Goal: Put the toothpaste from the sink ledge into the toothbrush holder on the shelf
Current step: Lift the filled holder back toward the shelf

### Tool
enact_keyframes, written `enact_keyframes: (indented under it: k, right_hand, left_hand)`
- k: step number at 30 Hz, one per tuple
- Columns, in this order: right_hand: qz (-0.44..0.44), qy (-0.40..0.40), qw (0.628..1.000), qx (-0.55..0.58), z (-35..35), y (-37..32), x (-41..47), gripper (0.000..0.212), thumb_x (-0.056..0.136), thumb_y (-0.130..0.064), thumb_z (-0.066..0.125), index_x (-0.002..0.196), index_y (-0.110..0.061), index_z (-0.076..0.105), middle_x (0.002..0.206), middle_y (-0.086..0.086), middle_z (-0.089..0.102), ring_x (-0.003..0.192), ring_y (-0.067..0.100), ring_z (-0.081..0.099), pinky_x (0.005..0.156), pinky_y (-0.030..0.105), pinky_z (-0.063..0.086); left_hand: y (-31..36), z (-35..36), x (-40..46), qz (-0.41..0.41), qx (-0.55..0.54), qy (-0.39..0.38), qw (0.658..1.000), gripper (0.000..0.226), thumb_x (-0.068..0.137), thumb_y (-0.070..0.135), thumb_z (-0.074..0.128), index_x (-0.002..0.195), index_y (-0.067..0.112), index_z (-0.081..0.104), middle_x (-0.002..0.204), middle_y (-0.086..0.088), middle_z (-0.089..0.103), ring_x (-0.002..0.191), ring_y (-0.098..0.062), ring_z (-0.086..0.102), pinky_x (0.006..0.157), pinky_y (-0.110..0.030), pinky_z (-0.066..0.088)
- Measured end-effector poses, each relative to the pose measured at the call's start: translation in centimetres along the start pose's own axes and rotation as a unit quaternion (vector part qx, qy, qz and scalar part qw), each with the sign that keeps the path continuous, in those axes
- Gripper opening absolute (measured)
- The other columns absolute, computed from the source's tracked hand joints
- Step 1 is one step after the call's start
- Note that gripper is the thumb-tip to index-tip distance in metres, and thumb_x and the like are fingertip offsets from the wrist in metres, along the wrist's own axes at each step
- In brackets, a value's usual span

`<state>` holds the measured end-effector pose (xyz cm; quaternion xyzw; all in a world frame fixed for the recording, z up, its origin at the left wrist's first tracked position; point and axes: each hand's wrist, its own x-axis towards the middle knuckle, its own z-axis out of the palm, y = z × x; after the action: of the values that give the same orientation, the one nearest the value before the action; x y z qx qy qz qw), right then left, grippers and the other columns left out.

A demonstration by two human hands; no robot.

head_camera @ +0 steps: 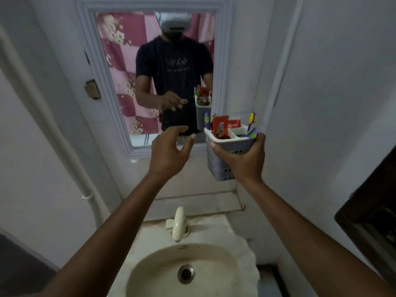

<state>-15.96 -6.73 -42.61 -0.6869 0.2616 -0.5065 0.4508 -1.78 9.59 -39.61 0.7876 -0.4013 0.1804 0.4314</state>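
White bathroom walls framed the scene: the toothpaste [233,124] stood inside the toothbrush holder [230,146], gripped by the right hand [242,161] above the sink [184,273]. Left hand [169,153] hovered beside it, fingers spread, empty. Advisable: keep the holder upright when returning it to its shelf.

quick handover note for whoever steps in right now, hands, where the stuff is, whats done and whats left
Left hand: open and empty, held up beside the holder, in front of the mirror.
Right hand: gripping the toothbrush holder from below and behind, held up above the sink.
Toothpaste: red tube already standing in the holder's back compartment, next to a red sachet and the toothbrushes.
Done: toothpaste is in the holder.
Left: the holder is in the hand, not resting on anything; set it back on the shelf, then let go.
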Motion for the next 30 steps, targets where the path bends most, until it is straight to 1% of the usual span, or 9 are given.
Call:
enact_keyframes:
  k: [3,7,11,13,17,21,24,27,30]
  right_hand:
    - [-0.053,0.022,0.998,0.018,-1.0,-5.5,4.1,0.103,0.051,-0.083,0.098,0.124,-0.023,0.056,0.118,0.0,0.074,0.103,0.014,0.075,0.08,0.025,0.06]
    - [-0.11,0.052,0.992,0.041,-2.9,-13.0,8.9,0.101,0.047,-0.078,0.098,0.122,-0.024,0.057,0.117,-0.004,0.075,0.103,0.014,0.076,0.087,0.033,0.064]
    - [-0.153,0.06,0.985,0.055,-5.0,-20.2,13.0,0.099,0.046,-0.081,0.097,0.119,-0.028,0.057,0.115,-0.012,0.074,0.1,0.008,0.075,0.085,0.03,0.063]
    - [-0.171,0.067,0.981,0.06,-6.0,-23.6,15.0,0.101,0.047,-0.082,0.097,0.12,-0.026,0.058,0.114,-0.013,0.073,0.099,0.006,0.074,0.083,0.028,0.062]
    - [-0.205,0.093,0.972,0.067,-7.7,-30.6,18.4,0.101,0.046,-0.085,0.097,0.118,-0.025,0.06,0.11,-0.017,0.071,0.097,-0.003,0.071,0.082,0.023,0.057]
    - [-0.244,0.126,0.959,0.077,-8.7,-36.6,20.7,0.106,0.044,-0.091,0.092,0.12,-0.025,0.058,0.118,-0.013,0.071,0.104,0.008,0.072,0.092,0.029,0.059]
    - [-0.26,0.134,0.953,0.079,-8.9,-39.7,22.1,0.108,0.048,-0.09,0.092,0.127,-0.025,0.057,0.122,-0.011,0.069,0.109,0.009,0.072,0.096,0.032,0.062]
    - [-0.27,0.145,0.949,0.07,-8.7,-41.7,23.5,0.108,0.05,-0.092,0.09,0.128,-0.025,0.056,0.121,-0.011,0.07,0.108,0.009,0.073,0.094,0.037,0.065]
    - [-0.272,0.152,0.948,0.059,-8.2,-42.7,25.0,0.102,0.052,-0.091,0.089,0.123,-0.027,0.055,0.117,-0.012,0.068,0.105,0.01,0.071,0.087,0.031,0.061]
  left_hand:
    - [3.1,-2.1,3.8,0.026,0.01,0.043,0.999,0.046,0.102,0.052,0.065,0.133,0.018,0.07,0.129,0.0,0.074,0.112,-0.013,0.068,0.092,-0.031,0.056]
    - [7.3,-5.5,9.0,0.1,0.007,0.098,0.99,0.044,0.102,0.052,0.064,0.129,0.018,0.07,0.13,0.002,0.073,0.118,-0.016,0.069,0.1,-0.049,0.057]
    - [11.7,-9.3,14.2,0.157,0.04,0.135,0.977,0.036,0.103,0.047,0.062,0.127,0.021,0.07,0.125,0.001,0.075,0.112,-0.02,0.069,0.098,-0.054,0.056]
    - [13.6,-11.2,16.7,0.182,0.067,0.159,0.968,0.038,0.105,0.048,0.062,0.132,0.021,0.068,0.128,-0.002,0.074,0.115,-0.023,0.068,0.102,-0.057,0.053]
    - [16.8,-14.6,22.2,0.214,0.102,0.21,0.949,0.046,0.106,0.053,0.059,0.138,0.022,0.066,0.138,0.0,0.07,0.127,-0.022,0.063,0.111,-0.055,0.046]
    - [19.4,-16.5,26.6,0.24,0.158,0.258,0.922,0.05,0.105,0.056,0.056,0.143,0.023,0.063,0.144,-0.001,0.063,0.138,-0.025,0.054,0.117,-0.047,0.038]
    - [20.3,-16.6,29.4,0.23,0.181,0.259,0.92,0.055,0.105,0.061,0.05,0.143,0.024,0.063,0.146,0.0,0.062,0.143,-0.025,0.05,0.122,-0.051,0.032]
    - [20.2,-15.8,31.3,0.185,0.194,0.246,0.931,0.057,0.108,0.065,0.037,0.142,0.029,0.064,0.149,0.005,0.061,0.149,-0.021,0.045,0.129,-0.054,0.019]
    - [19.7,-14.6,31.9,0.166,0.213,0.277,0.922,0.056,0.109,0.066,0.032,0.13,0.032,0.072,0.133,0.008,0.07,0.139,-0.021,0.053,0.128,-0.05,0.02]
